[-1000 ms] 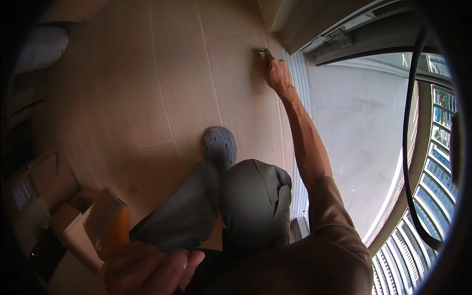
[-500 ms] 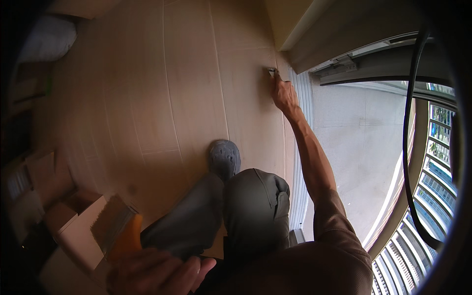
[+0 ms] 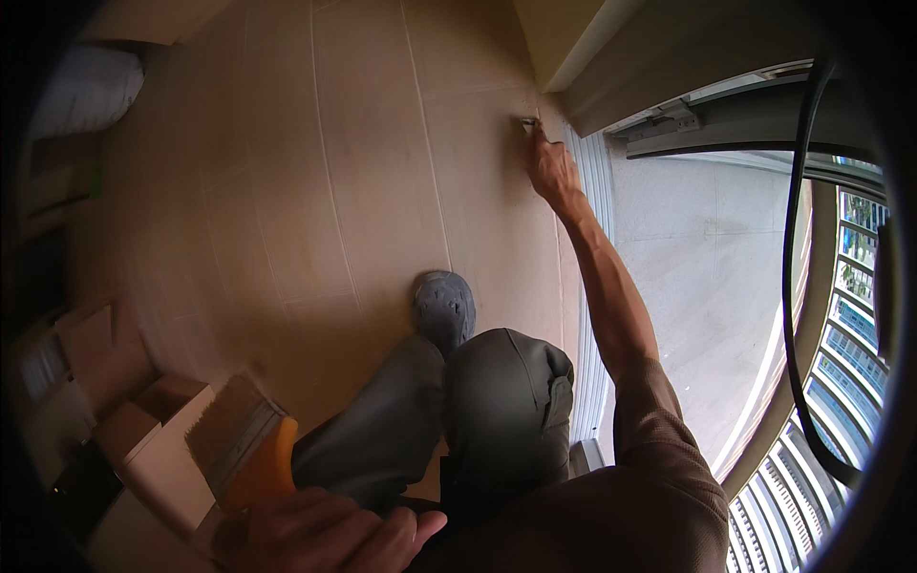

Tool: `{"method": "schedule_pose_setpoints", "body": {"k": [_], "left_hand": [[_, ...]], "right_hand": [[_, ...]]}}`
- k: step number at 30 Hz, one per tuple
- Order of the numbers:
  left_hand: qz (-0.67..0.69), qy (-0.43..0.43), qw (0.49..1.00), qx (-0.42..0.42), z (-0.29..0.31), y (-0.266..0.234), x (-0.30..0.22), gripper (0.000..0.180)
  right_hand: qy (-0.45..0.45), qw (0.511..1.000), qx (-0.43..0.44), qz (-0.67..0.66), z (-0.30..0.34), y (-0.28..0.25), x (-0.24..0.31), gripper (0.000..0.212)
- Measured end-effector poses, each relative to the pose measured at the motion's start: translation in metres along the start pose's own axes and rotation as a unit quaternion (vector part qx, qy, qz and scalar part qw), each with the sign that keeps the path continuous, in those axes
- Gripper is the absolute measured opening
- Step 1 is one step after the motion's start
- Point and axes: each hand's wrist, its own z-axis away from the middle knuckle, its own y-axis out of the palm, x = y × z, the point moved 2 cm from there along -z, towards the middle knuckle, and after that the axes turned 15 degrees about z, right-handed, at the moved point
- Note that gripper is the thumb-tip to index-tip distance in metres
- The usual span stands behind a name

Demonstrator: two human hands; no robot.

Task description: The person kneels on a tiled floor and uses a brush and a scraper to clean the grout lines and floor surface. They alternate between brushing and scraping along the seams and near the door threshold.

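Low in the view, my left hand (image 3: 330,535) is closed round the handle of a wide, flat paintbrush (image 3: 256,458) with an orange handle, a metal band and brown bristles. The bristles point up and left, held in the air over my left leg. My right arm stretches far forward. At its end my right hand (image 3: 554,174) is closed on a small tool with a metal tip (image 3: 527,122), held down at the tiled floor (image 3: 373,191) beside the door track. The hand covers most of that tool, so its kind is unclear.
A ridged white sliding-door track (image 3: 592,191) runs along my right, with a grey outdoor floor (image 3: 697,248) and slatted railing (image 3: 850,382) beyond. A black cable (image 3: 791,286) hangs there. Cardboard boxes (image 3: 158,468) stand at lower left. My grey shoe (image 3: 445,310) is on the tiles.
My right hand has slid slightly farther forward along the floor with the small tool. The paintbrush in my left hand has shifted to the right and shows more fully.
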Motion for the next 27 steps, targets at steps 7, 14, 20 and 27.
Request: {"method": "schedule_pose_setpoints", "body": {"k": [7,14,20,27], "left_hand": [[0.022,0.033,0.999,0.009,-0.006,0.001,-0.001,0.009],[0.01,0.028,0.999,-0.024,-0.005,0.002,-0.008,0.008],[-0.048,0.083,0.995,0.013,-0.001,0.013,-0.014,0.017],[-0.061,0.035,0.994,-0.078,0.001,0.016,-0.013,0.016]], "right_hand": [[-0.052,0.988,-0.142,-0.037,0.002,0.002,0.001,0.057],[-0.018,0.986,-0.153,-0.065,-0.007,-0.004,0.006,0.044],[0.03,0.988,-0.099,-0.116,0.02,0.005,-0.004,0.049],[0.073,0.979,-0.043,-0.187,0.265,-0.027,-0.043,0.075]]}}
